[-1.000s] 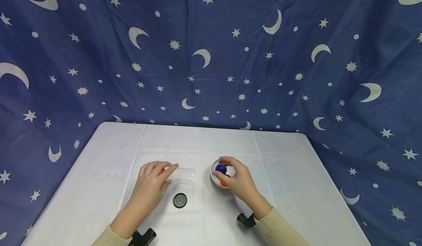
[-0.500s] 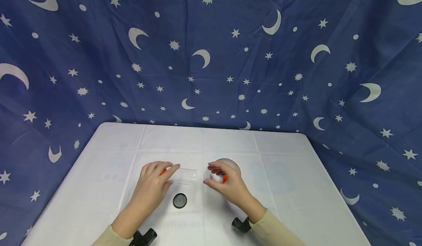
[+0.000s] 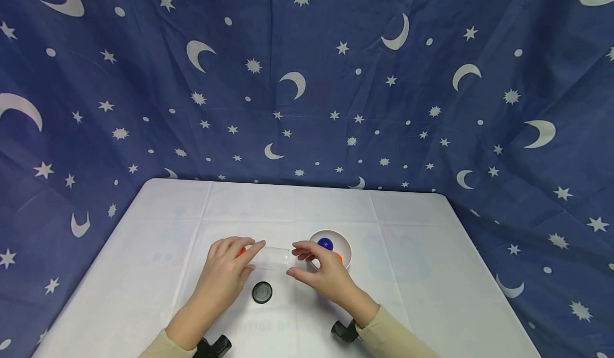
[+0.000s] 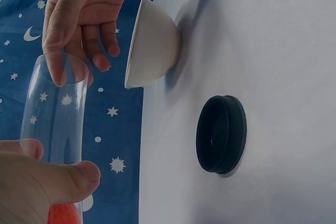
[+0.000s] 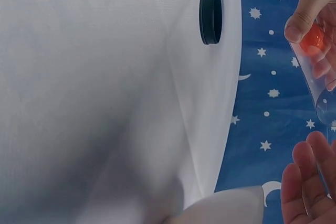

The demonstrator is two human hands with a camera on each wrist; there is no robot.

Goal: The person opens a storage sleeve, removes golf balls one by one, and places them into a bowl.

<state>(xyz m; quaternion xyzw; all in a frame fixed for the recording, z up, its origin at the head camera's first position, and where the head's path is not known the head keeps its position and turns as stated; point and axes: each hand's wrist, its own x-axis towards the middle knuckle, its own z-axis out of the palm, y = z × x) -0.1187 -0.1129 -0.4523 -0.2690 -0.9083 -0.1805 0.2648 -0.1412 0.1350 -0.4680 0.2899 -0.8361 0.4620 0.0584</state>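
Observation:
My left hand (image 3: 221,270) grips a clear plastic tube (image 3: 272,258), held lengthwise toward the right. An orange ball (image 5: 313,40) sits inside at the held end. My right hand (image 3: 323,273) is by the tube's open end, fingers apart and gently bent, with nothing seen between them. In the left wrist view its fingertips overlap the rim of the tube (image 4: 55,108); touching or not, I cannot tell. Just behind that hand stands a white bowl (image 3: 346,241) with a blue ball (image 3: 325,243) and an orange ball (image 3: 339,257), the latter partly hidden.
A round black lid (image 3: 261,292) lies on the white tablecloth (image 3: 408,273), in front of the tube. Black wrist mounts (image 3: 344,332) stick out below the sleeves. A blue curtain (image 3: 326,81) with moons and stars hangs behind the table.
My right hand has moved left from around the blue ball in the bowl to the tube's mouth. The blue ball is in the bowl. My left hand and the tube have shifted slightly right.

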